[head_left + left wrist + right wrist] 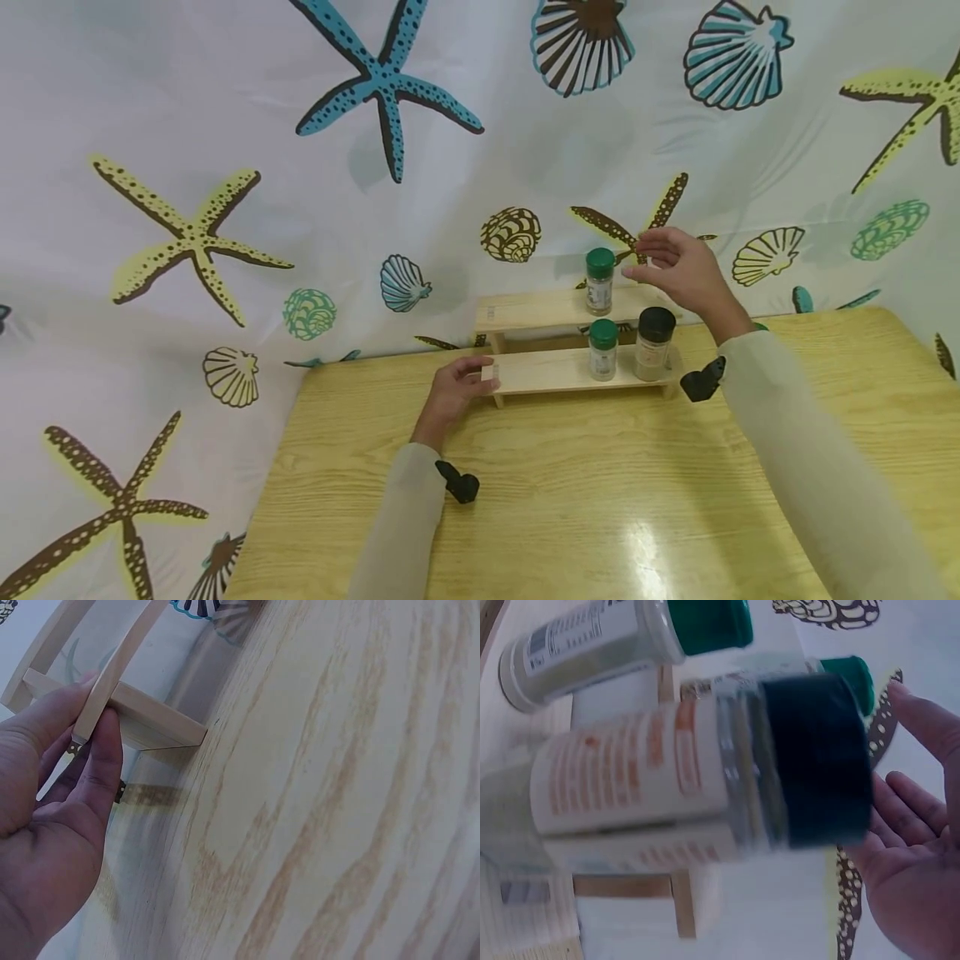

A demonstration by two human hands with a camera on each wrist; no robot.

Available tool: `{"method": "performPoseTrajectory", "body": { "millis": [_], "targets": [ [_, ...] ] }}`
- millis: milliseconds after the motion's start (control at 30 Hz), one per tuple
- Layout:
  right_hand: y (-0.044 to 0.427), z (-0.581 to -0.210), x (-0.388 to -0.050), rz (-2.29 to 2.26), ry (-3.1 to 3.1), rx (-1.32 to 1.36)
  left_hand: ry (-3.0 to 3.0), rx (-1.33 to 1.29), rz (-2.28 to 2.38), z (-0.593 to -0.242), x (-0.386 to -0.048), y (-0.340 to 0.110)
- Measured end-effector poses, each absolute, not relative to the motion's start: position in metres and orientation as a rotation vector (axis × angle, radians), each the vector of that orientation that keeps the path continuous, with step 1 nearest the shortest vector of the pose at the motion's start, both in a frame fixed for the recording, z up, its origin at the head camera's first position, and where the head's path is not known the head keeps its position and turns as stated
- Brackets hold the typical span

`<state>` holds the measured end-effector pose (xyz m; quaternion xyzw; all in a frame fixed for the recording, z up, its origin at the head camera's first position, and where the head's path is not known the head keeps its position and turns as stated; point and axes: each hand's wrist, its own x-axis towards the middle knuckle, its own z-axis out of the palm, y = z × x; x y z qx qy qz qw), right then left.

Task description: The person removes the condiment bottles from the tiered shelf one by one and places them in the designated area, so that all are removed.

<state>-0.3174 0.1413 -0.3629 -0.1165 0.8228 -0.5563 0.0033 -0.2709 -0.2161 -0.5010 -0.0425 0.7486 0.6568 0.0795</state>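
A two-tier wooden spice rack (540,372) stands against the patterned cloth. My left hand (452,387) pinches the left end of its lower shelf; the left wrist view shows thumb and fingers on either side of the wooden board (112,671). On the upper shelf is a green-capped spice jar (599,283). Just right of that jar my right hand (678,265) is raised, fingers spread and holding nothing. The lower shelf bears another green-capped jar (602,352) and a larger black-capped jar (654,346), which looms close in the right wrist view, hiding part of what lies behind.
The rack is on a wood-grain table (570,475). Behind it hangs a white cloth (450,208) printed with starfish and shells. A small green object (761,327) peeks out beyond the right sleeve, mostly hidden.
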Motion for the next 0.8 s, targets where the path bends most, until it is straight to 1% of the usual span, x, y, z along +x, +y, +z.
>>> {"method": "performPoseTrajectory", "body": {
  "millis": [300, 800],
  "targets": [
    [0.114, -0.369, -0.323, -1.685, 2.540, -0.401, 2.266, -0.121, 1.944, -0.506, -0.271, -0.217],
    [0.101, -0.370, -0.330, -1.534, 2.660, -0.416, 2.287, -0.109, 1.918, -0.502, -0.269, -0.218]
  ]
}}
